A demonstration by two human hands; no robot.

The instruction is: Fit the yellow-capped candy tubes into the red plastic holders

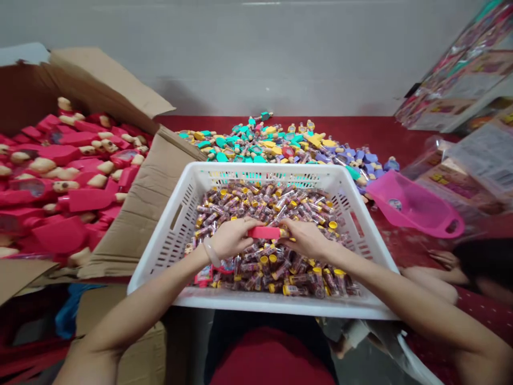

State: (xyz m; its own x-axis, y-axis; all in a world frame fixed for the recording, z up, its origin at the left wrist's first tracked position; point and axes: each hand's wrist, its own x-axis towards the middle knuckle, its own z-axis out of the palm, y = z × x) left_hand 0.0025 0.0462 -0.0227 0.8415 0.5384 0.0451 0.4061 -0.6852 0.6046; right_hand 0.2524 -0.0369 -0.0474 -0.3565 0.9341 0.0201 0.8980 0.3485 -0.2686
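Observation:
Over the middle of a white plastic basket (260,305), my left hand (233,238) is closed on a pink-red plastic toy piece (263,232). A clear bracelet circles the left wrist. My right hand (303,238) pinches a small tube with a yellow end (284,233) at the right end of that piece; the fingers hide most of the tube. Whether the two parts are joined cannot be made out. Beneath both hands, the basket holds many small clear tubes (298,279) with yellow caps and dark contents. A few pink-red pieces (204,275) lie among them at the front left.
An open cardboard box (140,214) of pink-red toy pieces (60,235) stands at left. Behind the basket lies a heap of teal, yellow and purple toys (256,141) on a red surface. A pink scoop (414,206), packaged boxes (460,176) and another person's hand (444,260) are at right.

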